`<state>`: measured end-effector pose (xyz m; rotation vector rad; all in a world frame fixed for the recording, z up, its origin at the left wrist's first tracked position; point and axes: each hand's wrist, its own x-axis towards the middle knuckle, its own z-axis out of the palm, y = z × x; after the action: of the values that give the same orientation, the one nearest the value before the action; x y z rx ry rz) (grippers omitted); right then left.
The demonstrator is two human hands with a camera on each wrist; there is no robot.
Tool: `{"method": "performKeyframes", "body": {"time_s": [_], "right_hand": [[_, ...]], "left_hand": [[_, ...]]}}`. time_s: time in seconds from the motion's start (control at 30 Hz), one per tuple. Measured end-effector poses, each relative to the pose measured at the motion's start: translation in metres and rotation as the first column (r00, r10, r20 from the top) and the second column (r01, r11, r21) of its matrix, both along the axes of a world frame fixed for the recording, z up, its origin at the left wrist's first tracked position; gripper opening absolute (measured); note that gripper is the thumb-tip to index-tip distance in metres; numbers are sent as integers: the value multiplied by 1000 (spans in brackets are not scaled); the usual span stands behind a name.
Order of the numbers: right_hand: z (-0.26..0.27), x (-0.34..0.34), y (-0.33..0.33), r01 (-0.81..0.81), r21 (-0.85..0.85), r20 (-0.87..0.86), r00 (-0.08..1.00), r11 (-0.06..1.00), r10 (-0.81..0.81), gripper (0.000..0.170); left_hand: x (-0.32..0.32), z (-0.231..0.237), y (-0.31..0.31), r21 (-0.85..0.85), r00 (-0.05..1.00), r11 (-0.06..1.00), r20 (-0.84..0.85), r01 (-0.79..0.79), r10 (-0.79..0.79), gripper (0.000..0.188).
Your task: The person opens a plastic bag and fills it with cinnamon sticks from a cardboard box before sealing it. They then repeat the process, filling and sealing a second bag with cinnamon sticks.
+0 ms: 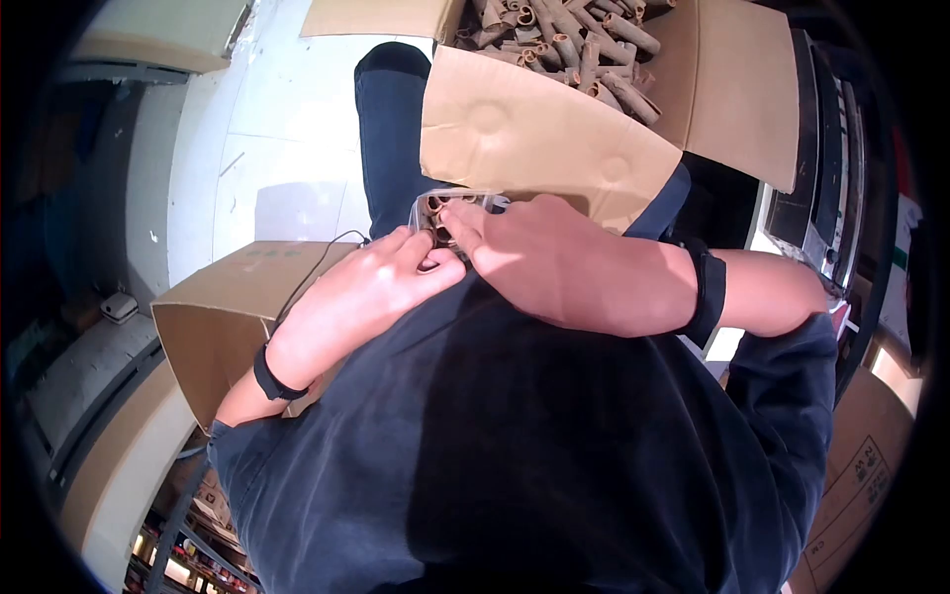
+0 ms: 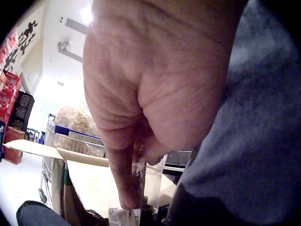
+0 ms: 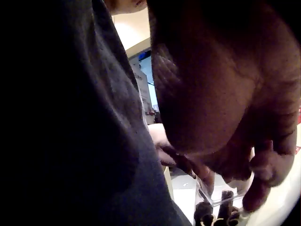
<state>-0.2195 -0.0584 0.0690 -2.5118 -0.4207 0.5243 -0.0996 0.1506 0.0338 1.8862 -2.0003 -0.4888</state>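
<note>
A clear plastic bag [image 1: 421,210] with several brown rolled bark sticks [image 1: 442,236] in it stands close against the person's front. The left hand [image 1: 388,269] grips the bag's near left edge with curled fingers; in the left wrist view that hand [image 2: 155,94] pinches the clear plastic [image 2: 123,215]. The right hand [image 1: 574,262] lies over the bag's right side, its fingers reaching to the stick tops. From the right wrist view, the right hand [image 3: 225,94] has bent fingers at the bag's rim, beside upright sticks [image 3: 226,202]. Whether its fingertips hold a stick is hidden.
An open cardboard box [image 1: 534,129] full of bark sticks [image 1: 594,49] stands ahead, its flap reaching toward the bag. Another open carton [image 1: 233,297] is at the left, with a dark cable over it. A wire trolley [image 2: 77,143] shows beyond the box flaps.
</note>
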Motion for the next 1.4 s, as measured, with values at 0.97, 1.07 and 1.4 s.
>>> {"method": "performKeyframes", "body": {"time_s": [0.97,1.07,1.4], "right_hand": [[-47,-8,16,87,-307,161,986,948,-39,40],[-66,4,27,65,-275,-51,995,959,-82,39],[-74,-12,27,40,-221,36,999,975,-33,49]], "left_hand": [[7,2,-10,-1,996,996,-3,93,-93,24],[8,11,-13,56,994,992,-31,109,-108,25],[9,4,-10,10,993,995,-64,101,-101,35]]}}
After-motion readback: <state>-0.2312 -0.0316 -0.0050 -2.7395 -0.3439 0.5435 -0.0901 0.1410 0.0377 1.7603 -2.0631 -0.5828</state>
